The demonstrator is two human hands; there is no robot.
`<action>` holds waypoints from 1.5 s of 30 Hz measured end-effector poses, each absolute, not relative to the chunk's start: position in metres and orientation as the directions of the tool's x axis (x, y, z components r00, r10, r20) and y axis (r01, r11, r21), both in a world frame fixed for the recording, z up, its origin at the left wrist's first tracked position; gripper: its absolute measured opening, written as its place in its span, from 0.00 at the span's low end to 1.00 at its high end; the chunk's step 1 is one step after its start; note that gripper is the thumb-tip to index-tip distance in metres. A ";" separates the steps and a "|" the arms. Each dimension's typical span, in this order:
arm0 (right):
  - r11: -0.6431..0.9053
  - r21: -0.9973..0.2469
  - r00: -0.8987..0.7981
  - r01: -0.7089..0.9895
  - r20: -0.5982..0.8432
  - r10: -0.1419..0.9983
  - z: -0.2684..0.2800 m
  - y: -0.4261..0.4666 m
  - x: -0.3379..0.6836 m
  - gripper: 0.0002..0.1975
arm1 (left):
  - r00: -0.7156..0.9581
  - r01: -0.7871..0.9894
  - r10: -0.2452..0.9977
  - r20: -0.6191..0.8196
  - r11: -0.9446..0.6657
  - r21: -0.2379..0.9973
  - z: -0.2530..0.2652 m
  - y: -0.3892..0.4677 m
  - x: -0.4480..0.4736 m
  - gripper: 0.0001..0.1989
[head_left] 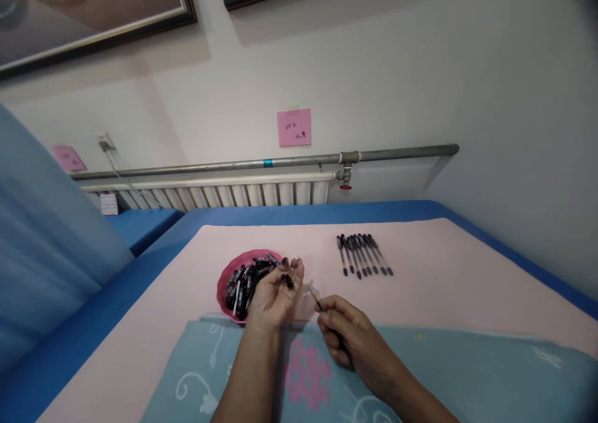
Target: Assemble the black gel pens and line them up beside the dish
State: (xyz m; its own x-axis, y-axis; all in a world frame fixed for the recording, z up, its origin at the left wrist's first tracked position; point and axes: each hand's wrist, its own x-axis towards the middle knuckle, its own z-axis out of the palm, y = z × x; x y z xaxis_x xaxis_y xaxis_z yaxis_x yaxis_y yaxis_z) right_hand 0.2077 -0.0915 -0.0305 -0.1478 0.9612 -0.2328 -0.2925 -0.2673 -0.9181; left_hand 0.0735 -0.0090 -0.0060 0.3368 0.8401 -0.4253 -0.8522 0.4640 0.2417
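Observation:
My left hand (275, 295) is palm up in front of the pink bowl, its fingers loosely curled and apart. Black marks cover its fingertips, and a dark patch lies on the palm; I cannot tell whether it is ink or a small black piece. Closed around a slim pen (316, 296), my right hand (350, 332) points its clear, yellowish end at the left palm. The pen's dark rear part runs down through the fist. Black pens and short pen parts (240, 289) fill the scalloped pink bowl (223, 273), partly hidden by my left hand.
Several black-capped clear pens (362, 255) lie side by side on the pink sheet (430, 273), right of the bowl. A patterned teal cloth (420, 373) covers the near edge. Behind the bed are a radiator (240, 194) and pipe (397, 154); a blue curtain (47, 242) hangs left.

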 end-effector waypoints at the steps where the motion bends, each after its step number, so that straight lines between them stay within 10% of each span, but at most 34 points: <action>1: -0.271 -0.912 -0.161 -0.309 -0.231 0.960 -0.031 -0.092 0.208 0.06 | 0.347 -0.846 0.841 -0.414 0.472 0.249 -0.005 -0.010 0.074 0.11; 15: -0.221 -0.882 -0.104 -0.416 -0.195 0.975 -0.034 -0.090 0.207 0.12 | 0.332 -0.764 0.942 -0.052 0.301 0.571 -0.011 -0.037 0.102 0.12; 20: -0.240 -0.868 -0.114 -0.434 -0.211 0.971 -0.035 -0.091 0.208 0.12 | 0.426 -0.768 0.903 -0.048 0.390 0.508 -0.007 -0.038 0.100 0.06; 45: -0.325 -0.675 -0.246 -0.662 -0.214 0.945 -0.020 -0.102 0.217 0.13 | 0.582 -0.757 0.782 0.223 0.420 0.501 -0.007 -0.043 0.078 0.41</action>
State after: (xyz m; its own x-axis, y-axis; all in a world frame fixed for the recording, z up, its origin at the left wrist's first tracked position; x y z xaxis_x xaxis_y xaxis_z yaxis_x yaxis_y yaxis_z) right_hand 0.2167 -0.1020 -0.0196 -0.2458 0.9453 -0.2144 -0.6622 -0.3253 -0.6751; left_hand 0.0777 -0.0427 -0.0066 0.5818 0.7820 0.2234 -0.7568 0.4200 0.5008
